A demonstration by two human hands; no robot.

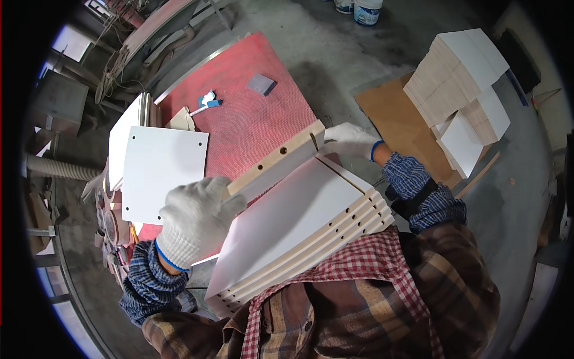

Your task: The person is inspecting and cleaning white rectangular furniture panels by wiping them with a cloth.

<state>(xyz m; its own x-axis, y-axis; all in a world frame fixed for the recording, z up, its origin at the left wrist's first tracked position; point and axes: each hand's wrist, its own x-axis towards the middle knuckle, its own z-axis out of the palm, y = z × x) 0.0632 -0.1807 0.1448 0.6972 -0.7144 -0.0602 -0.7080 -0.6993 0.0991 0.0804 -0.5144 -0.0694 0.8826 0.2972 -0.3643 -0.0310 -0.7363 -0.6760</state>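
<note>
The left hand, in a white knit glove with a blue cuff, is closed around the near end of a white panel held up on its edge, so that its raw wooden edge with two drilled holes faces upward. The right hand, gloved the same way, grips the far end of that same panel, fingers curled over its corner.

Just below both hands, resting against the person's chest and checked apron, lies a stack of white panels; the top face is plain white and the layered edges on the right show rows of small holes. The upright panel touches the far edge of this stack.

Beyond the hands stretches the red bench, dusty with a mesh-like surface. On it, to the left of the left hand, lies a flat white panel with holes near its corners. Farther out sit a small grey block and a blue and white scrap.

Well out to the right of the right hand, a pile of white boards rests on a brown sheet on the concrete floor.
</note>
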